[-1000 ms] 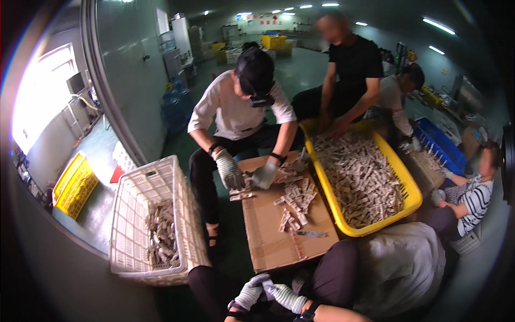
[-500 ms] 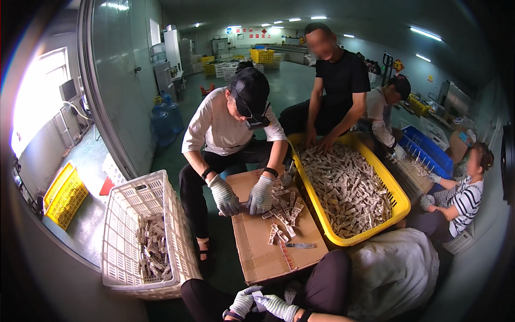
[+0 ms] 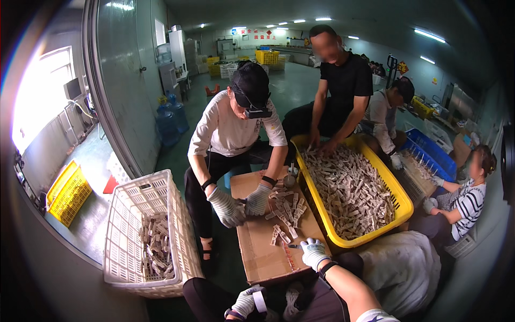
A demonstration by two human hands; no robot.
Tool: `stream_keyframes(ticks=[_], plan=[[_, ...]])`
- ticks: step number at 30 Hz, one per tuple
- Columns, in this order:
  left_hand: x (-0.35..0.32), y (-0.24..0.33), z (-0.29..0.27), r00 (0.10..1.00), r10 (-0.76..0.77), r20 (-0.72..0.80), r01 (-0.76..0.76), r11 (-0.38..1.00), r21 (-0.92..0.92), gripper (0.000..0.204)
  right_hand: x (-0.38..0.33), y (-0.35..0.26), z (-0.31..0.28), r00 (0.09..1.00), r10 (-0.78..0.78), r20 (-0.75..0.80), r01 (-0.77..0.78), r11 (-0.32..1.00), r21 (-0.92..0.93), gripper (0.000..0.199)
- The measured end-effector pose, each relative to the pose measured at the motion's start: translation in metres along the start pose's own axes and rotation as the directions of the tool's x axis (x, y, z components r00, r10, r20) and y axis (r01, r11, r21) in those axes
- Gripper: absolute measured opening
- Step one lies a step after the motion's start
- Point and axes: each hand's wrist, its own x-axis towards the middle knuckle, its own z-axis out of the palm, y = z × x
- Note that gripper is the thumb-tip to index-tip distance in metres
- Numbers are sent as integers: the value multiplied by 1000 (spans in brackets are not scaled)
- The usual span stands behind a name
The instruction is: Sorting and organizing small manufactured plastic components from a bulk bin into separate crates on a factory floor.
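Observation:
My left hand (image 3: 245, 301), in a striped knit glove, is closed on a small flat white piece (image 3: 260, 301) above my lap. My right hand (image 3: 314, 253), gloved too, reaches over the near right part of the cardboard box (image 3: 257, 255). Its fingers are closed around the right end of a flat knife-like tool (image 3: 294, 246), whose other end shows on the cardboard. Just beyond lie loose pale slotted pieces (image 3: 292, 214). Across the box, a co-worker's gloved hands (image 3: 257, 201) hold something dark I cannot make out.
A white slatted crate (image 3: 177, 225) with more pieces stands at left. A yellow crate (image 3: 343, 240) heaped with pieces stands at right, a person's bare hands in it. A whitish sack (image 3: 402, 263) lies by my right leg. Other people sit farther right near a blue crate (image 3: 429, 153).
My right hand has left the white piece and moved forward and right onto the knife-like tool. My left hand still holds the white piece. The co-worker's left and right hands shifted slightly.

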Motion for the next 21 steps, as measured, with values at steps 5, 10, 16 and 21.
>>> stream_keyframes(ticks=[5,10,16,21], plan=[[11,-6,-14,995,-57,80,67,988,-137,18,5,-15,-5,997,-61,53,66,993,-99,25],[31,-17,-44,981,-108,159,148,953,-265,26,3,-24,-14,993,-115,24,117,987,-114,24],[8,-1,-11,988,-93,125,124,955,-271,21,-27,-32,-30,964,-148,219,189,965,-179,25],[-3,-1,-2,998,28,58,-23,997,-77,21,-30,-35,-38,914,-97,395,95,995,25,27]])
